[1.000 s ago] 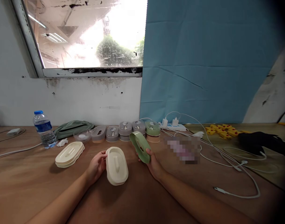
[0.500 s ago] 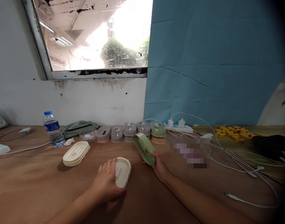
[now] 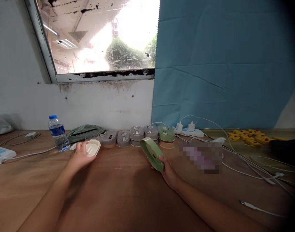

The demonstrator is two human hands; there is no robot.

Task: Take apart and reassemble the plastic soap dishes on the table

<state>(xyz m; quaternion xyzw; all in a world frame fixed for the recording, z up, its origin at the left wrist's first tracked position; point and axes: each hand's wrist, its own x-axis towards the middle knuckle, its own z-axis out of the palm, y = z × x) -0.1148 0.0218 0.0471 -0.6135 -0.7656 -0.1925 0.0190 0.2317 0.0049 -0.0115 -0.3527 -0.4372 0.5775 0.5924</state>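
My left hand (image 3: 80, 158) is closed around a cream oval lid-like piece (image 3: 92, 148) on the far left part of the table. The hand covers much of it, so I cannot tell how many such pieces lie together there. My right hand (image 3: 168, 170) grips a green oval lid (image 3: 152, 153) by its near end, tilted up above the table with a wavy edge and a slot showing. Behind it stands a row of lunch boxes: grey ones (image 3: 137, 133) and a green-topped one (image 3: 166, 133), some of them stacked.
A water bottle (image 3: 58, 133) and a green pouch (image 3: 85, 132) stand at the back left. White power strips (image 3: 3, 154) lie left and at the back right (image 3: 195, 132). Cables (image 3: 249, 164) sprawl on the right, near yellow pieces (image 3: 251, 137) and a blurred patch (image 3: 200, 158).
My left hand has carried the cream piece from the table's middle to the far left, where a cream stack lay. My right hand still holds the green lid in about the same place.
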